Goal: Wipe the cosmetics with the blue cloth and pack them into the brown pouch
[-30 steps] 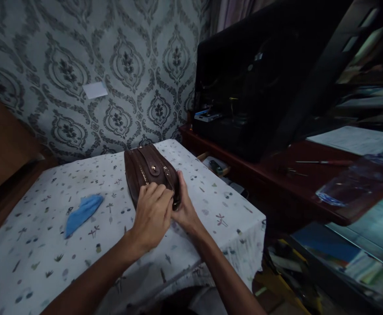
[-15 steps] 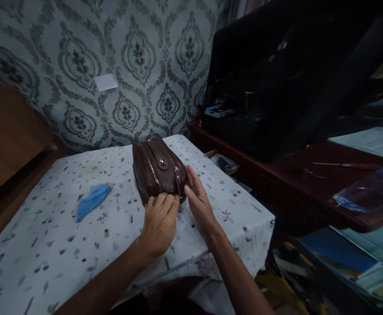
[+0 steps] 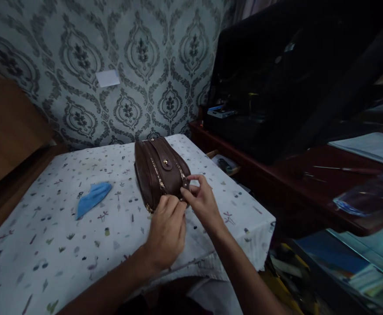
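Note:
A brown leather-like toiletry bag [image 3: 152, 168] lies on the patterned white tablecloth. Two gold zippers run along its top, either side of a strap [image 3: 163, 157] with a gold stud. My left hand [image 3: 167, 232] is closed against the near end of the bag; the curled fingers hide exactly what part they grip. At the bag's near right corner, my right hand [image 3: 205, 203] pinches the right zipper's pull [image 3: 184, 181] between thumb and forefinger. The left zipper's slider [image 3: 162, 186] hangs just beyond my left knuckles.
A blue cloth [image 3: 93, 199] lies on the tablecloth [image 3: 112, 245], left of the bag. To the right stands a dark red desk [image 3: 325, 175] with a screwdriver [image 3: 352, 169] and papers [image 3: 371, 146]. A brown panel [image 3: 10, 127] borders the left side; patterned wall lies behind.
My right hand has gone from resting open along the bag's right side to pinching the right zipper's pull. My left hand stays closed at the near end.

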`<state>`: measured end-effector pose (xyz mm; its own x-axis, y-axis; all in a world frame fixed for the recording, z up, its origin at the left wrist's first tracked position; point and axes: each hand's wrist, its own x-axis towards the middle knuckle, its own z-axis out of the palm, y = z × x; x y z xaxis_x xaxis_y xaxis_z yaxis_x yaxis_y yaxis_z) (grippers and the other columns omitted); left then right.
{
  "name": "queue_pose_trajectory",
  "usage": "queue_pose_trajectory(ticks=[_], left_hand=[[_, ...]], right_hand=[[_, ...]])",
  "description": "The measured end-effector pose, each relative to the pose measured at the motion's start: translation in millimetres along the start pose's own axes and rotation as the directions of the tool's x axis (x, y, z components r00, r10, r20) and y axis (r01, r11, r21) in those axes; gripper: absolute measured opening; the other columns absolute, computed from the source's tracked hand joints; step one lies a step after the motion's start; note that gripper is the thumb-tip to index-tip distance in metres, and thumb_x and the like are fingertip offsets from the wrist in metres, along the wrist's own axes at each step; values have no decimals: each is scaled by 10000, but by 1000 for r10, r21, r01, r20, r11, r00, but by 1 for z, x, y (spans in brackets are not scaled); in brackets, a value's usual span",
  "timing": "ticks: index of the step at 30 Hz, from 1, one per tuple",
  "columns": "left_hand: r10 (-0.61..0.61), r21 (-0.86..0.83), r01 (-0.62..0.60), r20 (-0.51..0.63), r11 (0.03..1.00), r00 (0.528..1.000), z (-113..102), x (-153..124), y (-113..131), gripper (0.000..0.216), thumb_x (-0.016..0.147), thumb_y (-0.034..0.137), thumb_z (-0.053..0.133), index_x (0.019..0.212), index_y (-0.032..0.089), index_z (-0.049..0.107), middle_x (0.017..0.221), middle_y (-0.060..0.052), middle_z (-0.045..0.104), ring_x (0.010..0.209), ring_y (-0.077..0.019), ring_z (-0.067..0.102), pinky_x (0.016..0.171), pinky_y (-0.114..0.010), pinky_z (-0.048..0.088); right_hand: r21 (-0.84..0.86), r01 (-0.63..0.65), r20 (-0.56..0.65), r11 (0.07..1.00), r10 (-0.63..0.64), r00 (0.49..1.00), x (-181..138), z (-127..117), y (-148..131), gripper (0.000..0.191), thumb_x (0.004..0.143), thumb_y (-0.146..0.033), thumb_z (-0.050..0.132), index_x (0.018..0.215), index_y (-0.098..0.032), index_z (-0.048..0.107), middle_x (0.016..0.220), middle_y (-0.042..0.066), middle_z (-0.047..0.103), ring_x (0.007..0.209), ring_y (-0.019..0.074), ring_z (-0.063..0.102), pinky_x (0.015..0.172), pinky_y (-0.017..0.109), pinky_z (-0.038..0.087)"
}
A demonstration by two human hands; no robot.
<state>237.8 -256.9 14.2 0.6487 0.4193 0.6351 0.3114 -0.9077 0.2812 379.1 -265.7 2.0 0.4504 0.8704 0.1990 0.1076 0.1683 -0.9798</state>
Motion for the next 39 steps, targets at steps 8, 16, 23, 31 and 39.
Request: queue_pose_trajectory(ticks=[8,16,23,31,39], left_hand=[[145,366,-186,139,912,980,16,-27,-21,245,898,39,417,1051,112,592,986,-106,601,1051,-261,534,848,-380,488],[346,450,-276,-80,850,935,-21,2,-30,114,932,119,502,934,149,613,1007,-122,633,1015,-259,554,845,-393,469],[268,295,-203,-199,934,943,-34,18,-51,187,893,35,449,949,161,575,924,-105,684,879,-232,611,779,-374,506],[378,334,-303,-189,893,906,-25,3,-52,154,892,38,529,858,177,588,986,-87,757,930,-223,692,777,-351,520],[221,48,-216,-251,975,943,-31,6,-61,176,891,25,509,909,168,610,982,-93,717,936,-186,669,832,-322,546]], right_hand=[[247,-83,-12,966,88,996,-19,14,38,243,707,-323,748,783,-216,544,635,-55,564,614,122,513,601,238,415],[752,-340,204,565,290,935,-36,13,9,227,650,-213,831,818,-191,680,736,-44,686,700,90,619,708,197,512],[876,-444,369,189,333,868,-38,26,3,81,771,-164,721,851,-159,711,542,-60,626,604,92,622,743,244,558],[836,-430,272,340,424,864,-34,32,11,161,670,-264,768,808,-184,741,507,-60,547,573,123,563,639,264,516],[801,-377,238,465,330,913,-39,28,9,226,702,-325,789,870,-213,688,647,-43,631,713,125,637,689,239,509]])
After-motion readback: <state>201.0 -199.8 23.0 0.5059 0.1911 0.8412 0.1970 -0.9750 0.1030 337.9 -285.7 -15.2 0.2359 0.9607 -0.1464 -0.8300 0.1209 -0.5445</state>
